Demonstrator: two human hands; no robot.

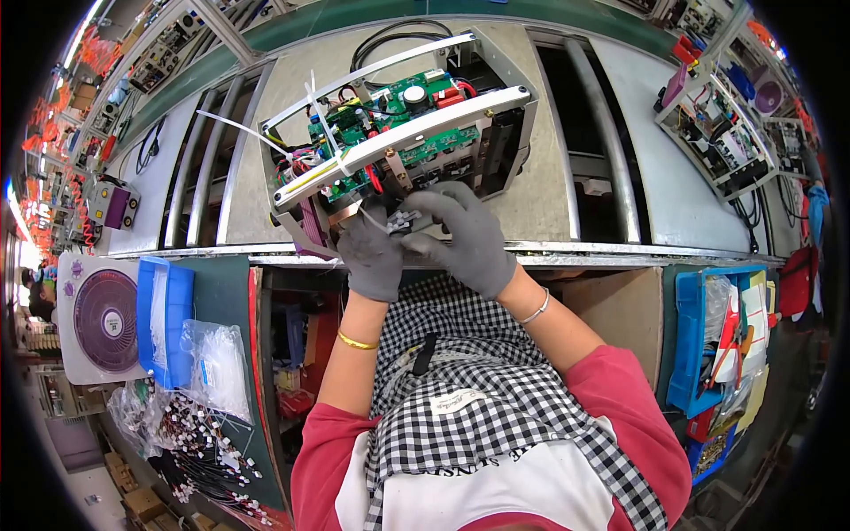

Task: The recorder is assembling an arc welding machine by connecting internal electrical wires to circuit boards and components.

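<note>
An open-framed electrical unit (398, 142) with green circuit boards (425, 93) and white top rails (403, 134) stands on the bench before me. My left hand (370, 255), in a grey glove, is closed at the unit's near left corner; its fingertips are partly hidden. Close beside it, my gloved right hand (462, 237) curls its thumb and fingers about a small black-and-grey part (403, 221), whose kind I cannot make out. A thin white strip (372, 218) shows by my left fingers. White cable ties (324, 124) with long tails bind wires at the unit's left end.
Metal rollers (604, 142) flank the bench plate. At left are a purple-and-white fan panel (104, 320), a blue bin (165, 320), bagged white ties (218, 367) and connector wires (199, 456). A blue tray of tools (686, 345) sits at right. Another unit (717, 133) stands far right.
</note>
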